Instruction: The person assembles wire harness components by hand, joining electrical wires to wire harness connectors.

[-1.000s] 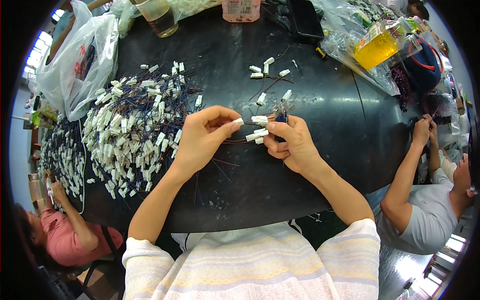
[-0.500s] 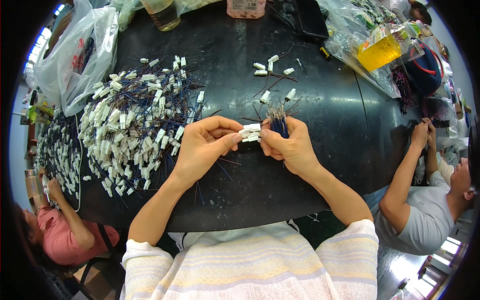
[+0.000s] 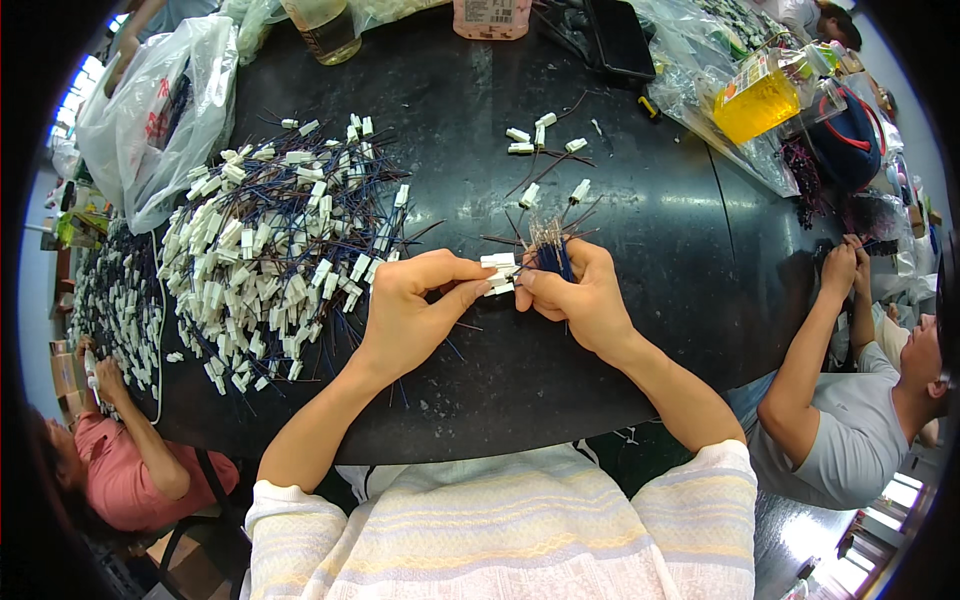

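White wire connectors (image 3: 497, 261).
Left hand (image 3: 415, 305), fingertips closed, is pinching them; curled right hand (image 3: 585, 300), 3 o'clock, is clasping blue wires (image 3: 556, 262).

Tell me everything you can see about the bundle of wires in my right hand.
The bundle of wires is a cluster of thin, dark blue strands with pale, metallic-looking tips that spread slightly and point toward the picture's top. Darker wires splay out around the tips. The right hand grips it, hiding its lower part, over the black tabletop. White connectors sit just left of it; whether they join it can't be told.
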A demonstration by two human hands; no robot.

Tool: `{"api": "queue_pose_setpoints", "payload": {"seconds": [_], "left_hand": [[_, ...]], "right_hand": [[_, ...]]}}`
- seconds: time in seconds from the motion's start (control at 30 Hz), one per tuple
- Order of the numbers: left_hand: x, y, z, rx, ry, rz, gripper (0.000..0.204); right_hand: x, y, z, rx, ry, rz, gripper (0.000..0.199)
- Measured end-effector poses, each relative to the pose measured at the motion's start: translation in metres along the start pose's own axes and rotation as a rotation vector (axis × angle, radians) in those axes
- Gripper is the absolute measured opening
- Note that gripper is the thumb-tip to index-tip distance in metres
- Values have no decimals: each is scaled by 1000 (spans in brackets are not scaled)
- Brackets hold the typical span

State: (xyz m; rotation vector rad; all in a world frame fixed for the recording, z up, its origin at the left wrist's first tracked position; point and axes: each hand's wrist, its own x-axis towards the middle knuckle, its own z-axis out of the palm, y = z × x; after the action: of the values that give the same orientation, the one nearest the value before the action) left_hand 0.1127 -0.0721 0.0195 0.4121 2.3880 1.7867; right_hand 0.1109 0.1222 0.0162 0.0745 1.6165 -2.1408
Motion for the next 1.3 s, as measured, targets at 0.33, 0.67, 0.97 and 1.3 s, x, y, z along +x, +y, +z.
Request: {"api": "queue_pose_setpoints", "payload": {"seconds": [0.33,0.67,0.97,1.3], "left_hand": [[-1,-7,8,114,75,261,12],[25,2,-7,117,84,101,16],[84,-22,32,577,99,421,16],[38,-6,-8,-24,94,-48,9]], "right_hand": [[0,0,5,-388,15,-187,6],[3,-17,-11,111,18,-124,13],[4,-23,-19,83,-17,-116,15],[5,-16,-12,-66,-31,-60,15]]}}
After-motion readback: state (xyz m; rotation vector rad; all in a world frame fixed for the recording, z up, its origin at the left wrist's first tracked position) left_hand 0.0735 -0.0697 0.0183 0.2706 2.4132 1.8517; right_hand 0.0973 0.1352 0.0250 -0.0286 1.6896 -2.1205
